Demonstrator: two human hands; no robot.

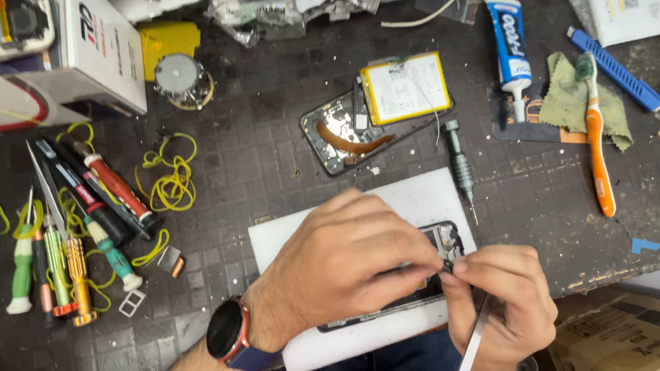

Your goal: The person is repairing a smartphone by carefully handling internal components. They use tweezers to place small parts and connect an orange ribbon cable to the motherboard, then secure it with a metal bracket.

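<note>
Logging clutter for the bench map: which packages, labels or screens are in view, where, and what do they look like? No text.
White carton: top left corner, boxy, red and black print.
Glue tube: upper right, white and blue, nozzle pointing down.
White packet: top right corner, flat, with a square code.
Yellow-edged battery label: centre top, on the opened phone.
Cardboard box: bottom right, brown.
Smartwatch: left wrist, dark round screen.

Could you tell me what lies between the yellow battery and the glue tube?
In the head view, the screwdriver's top reaches just into the gap between the battery and the tube; the rest is bare mat.
</note>
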